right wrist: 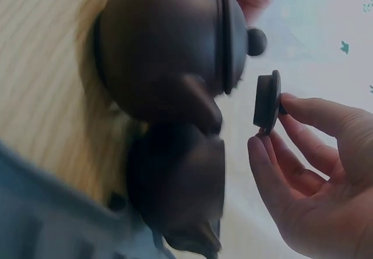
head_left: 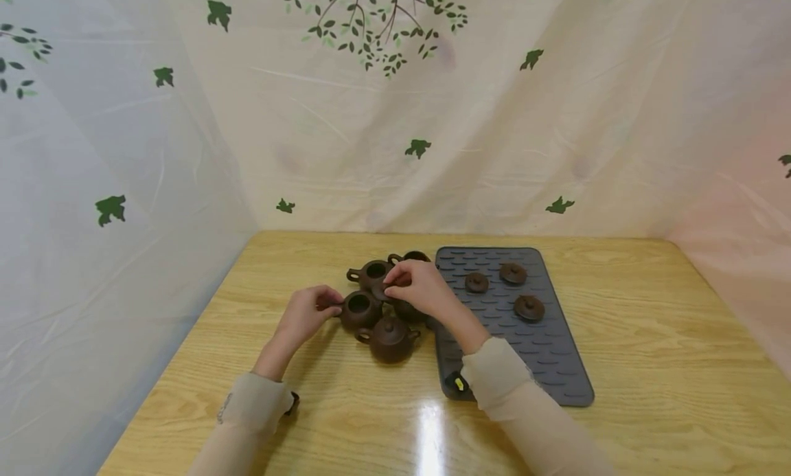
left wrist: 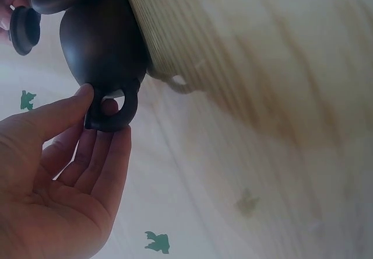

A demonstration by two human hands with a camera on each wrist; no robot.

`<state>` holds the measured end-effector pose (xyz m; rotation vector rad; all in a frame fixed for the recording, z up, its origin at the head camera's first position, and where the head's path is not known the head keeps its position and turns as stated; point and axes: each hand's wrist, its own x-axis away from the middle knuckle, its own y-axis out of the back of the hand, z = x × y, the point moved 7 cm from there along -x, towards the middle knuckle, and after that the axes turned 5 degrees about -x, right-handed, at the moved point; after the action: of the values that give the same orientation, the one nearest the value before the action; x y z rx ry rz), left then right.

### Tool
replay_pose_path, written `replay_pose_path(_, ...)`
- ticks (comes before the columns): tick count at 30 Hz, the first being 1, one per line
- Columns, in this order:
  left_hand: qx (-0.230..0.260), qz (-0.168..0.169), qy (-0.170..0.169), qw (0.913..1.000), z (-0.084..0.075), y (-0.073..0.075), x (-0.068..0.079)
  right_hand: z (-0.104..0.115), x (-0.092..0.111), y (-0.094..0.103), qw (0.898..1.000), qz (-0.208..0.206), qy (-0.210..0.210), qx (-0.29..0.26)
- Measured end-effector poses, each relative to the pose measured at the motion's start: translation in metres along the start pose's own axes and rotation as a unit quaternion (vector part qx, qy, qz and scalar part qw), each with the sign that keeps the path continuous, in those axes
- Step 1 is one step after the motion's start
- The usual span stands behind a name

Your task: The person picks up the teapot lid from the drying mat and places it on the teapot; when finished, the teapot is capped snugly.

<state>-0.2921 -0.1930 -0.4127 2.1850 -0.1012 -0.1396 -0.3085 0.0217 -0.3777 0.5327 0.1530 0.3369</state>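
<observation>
My left hand [head_left: 304, 314] pinches the handle of a dark brown teapot [head_left: 361, 321] whose top is uncovered; the left wrist view shows thumb and fingers at the handle loop [left wrist: 123, 118]. Between the fingertips of my right hand [head_left: 423, 289] is a small round teapot lid [right wrist: 267, 102], held by its knob above the teapots. A lidded teapot [head_left: 391, 345] stands in front of the group. Behind are two more uncovered teapots, one at the left [head_left: 364, 281] and one farther back [head_left: 416, 255]. Another teapot [head_left: 409, 313] is partly hidden under my right hand.
Right of the teapots lies a dark grey ridged mat [head_left: 519, 366] with three lids on it: a small lid [head_left: 476, 283], a back lid [head_left: 513, 274] and a front lid [head_left: 529, 308]. The wooden table [head_left: 649, 325] ends at a leaf-printed curtain [head_left: 346, 167].
</observation>
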Motion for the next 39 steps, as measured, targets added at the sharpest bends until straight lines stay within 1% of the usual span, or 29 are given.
replay_pose_path(11, -0.001, 0.001, -0.004, 1.0, 0.001, 0.001, 0.0, 0.009, -0.01, -0.032, 0.999, -0.002, 0.024, -0.023)
replay_pose_path(17, 0.0, -0.003, -0.012, 0.9999, 0.0, 0.001, 0.0, 0.007, -0.013, -0.046, 1.0, 0.002, 0.029, -0.009)
replay_pose_path(28, -0.004, -0.005, -0.015, 0.9999, -0.003, 0.001, 0.0, 0.007, -0.012, -0.055, 0.999, -0.007, 0.013, 0.04)
replay_pose_path(39, -0.009, -0.004, -0.009, 0.9999, 0.0, 0.0, -0.001, 0.008, -0.012, -0.059, 0.995, -0.009, 0.001, 0.095)
